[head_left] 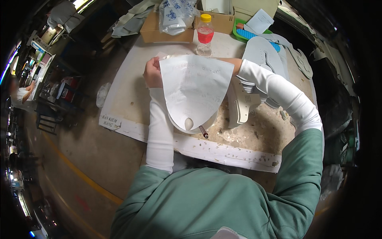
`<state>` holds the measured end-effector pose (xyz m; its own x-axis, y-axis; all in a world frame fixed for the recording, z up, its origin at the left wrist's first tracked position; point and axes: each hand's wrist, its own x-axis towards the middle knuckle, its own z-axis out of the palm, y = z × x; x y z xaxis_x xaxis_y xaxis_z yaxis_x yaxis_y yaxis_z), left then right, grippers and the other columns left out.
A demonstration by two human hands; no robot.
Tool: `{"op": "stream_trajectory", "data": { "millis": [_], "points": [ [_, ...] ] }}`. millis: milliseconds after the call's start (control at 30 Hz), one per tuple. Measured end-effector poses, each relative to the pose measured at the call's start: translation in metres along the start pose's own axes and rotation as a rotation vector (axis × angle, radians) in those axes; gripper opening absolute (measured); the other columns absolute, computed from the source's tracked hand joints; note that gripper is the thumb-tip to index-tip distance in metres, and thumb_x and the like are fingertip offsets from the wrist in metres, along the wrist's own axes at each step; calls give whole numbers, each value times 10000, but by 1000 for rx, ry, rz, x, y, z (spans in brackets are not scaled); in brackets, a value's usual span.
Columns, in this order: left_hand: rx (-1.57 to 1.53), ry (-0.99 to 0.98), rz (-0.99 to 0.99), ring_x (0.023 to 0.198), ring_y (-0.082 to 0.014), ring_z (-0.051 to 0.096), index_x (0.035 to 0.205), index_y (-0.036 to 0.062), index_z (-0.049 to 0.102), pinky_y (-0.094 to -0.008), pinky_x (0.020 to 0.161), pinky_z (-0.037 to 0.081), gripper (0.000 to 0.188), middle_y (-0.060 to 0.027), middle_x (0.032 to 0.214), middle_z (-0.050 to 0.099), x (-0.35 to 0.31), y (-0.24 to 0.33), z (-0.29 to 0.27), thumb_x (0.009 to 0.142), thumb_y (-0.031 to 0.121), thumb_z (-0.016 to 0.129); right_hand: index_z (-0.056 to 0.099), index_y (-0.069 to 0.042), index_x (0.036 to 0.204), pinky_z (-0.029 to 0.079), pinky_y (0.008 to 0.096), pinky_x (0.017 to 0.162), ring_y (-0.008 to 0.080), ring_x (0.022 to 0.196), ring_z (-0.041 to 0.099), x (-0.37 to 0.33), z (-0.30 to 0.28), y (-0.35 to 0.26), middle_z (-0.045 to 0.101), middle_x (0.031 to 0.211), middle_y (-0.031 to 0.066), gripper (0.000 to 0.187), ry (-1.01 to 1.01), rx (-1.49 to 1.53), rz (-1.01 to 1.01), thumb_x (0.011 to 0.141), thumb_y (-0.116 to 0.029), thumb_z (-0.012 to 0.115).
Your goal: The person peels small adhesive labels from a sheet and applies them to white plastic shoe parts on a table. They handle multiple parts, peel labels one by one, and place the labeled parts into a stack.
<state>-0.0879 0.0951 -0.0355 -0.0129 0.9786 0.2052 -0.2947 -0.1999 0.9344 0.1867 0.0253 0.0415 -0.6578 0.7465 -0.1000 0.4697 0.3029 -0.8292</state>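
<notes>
The item in hand is a white sheet (197, 87), located above the near half of the worktable (129, 91), in front of the person's torso. Its outline is broad and nearly straight along the top, with two pointed upper corners; the sides converge to a rounded lower end. The surface is matte and lightly creased, bearing several lines of faint handwriting across the upper and middle portions. Close to the rounded end is a small pale oval; whether it is a hole or a mark cannot be determined. The left hand (153, 73) grasps the sheet by its upper left edge, fingers bent. The right hand (235, 65) is at the upper right corner, its fingers concealed behind the sheet, so its grip cannot be told. A second pale rounded edge shows below the sheet's lower end, and a dark pen (203, 132) projects beside it. To the right lies a stack of white cut pieces (241, 104) with perforations, near scattered scraps on the tabletop. Beyond the sheet stands a clear bottle (204, 46) with yellow cap and red label, upright, next to cardboard boxes (167, 36).
</notes>
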Motion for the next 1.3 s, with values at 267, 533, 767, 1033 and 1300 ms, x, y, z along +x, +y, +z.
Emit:
{"op": "stream_trajectory", "data": {
  "millis": [267,533,767,1033,1300],
  "points": [
    [-292,282,-209,848,-128,538,1024,59,624,-277,776,429,244,-20,930,585,-22,41,26,902,260,559,619,-22,1224,583,285,744,154,792,681,-33,-48,-53,704,1020,86,377,284,-283,176,881,-167,670],
    [-340,152,-107,830,-119,529,1051,71,614,-272,770,428,213,-17,961,574,-55,56,60,916,233,583,630,-22,1206,600,284,695,158,732,691,-110,-123,-57,707,993,96,348,808,-122,304,877,-132,667],
    [-104,-155,-19,736,-76,543,1011,51,601,-222,723,424,94,-13,906,602,-93,44,98,936,86,556,600,26,1120,621,271,576,221,630,708,-59,-160,66,682,905,125,254,989,333,568,871,-22,608],
    [-3,-162,47,727,-95,563,1006,35,604,-233,701,457,89,-24,912,626,-75,19,92,929,64,569,713,-35,700,567,295,512,163,582,707,-1,-151,89,709,677,104,187,1049,-18,698,844,-85,604],
    [88,-758,209,1179,-207,555,1365,64,485,-336,980,459,471,-110,1289,578,-102,49,152,965,278,613,717,-19,659,561,268,570,167,553,699,-58,-59,-78,691,596,54,306,870,-613,441,853,-236,622]
  ]
}}
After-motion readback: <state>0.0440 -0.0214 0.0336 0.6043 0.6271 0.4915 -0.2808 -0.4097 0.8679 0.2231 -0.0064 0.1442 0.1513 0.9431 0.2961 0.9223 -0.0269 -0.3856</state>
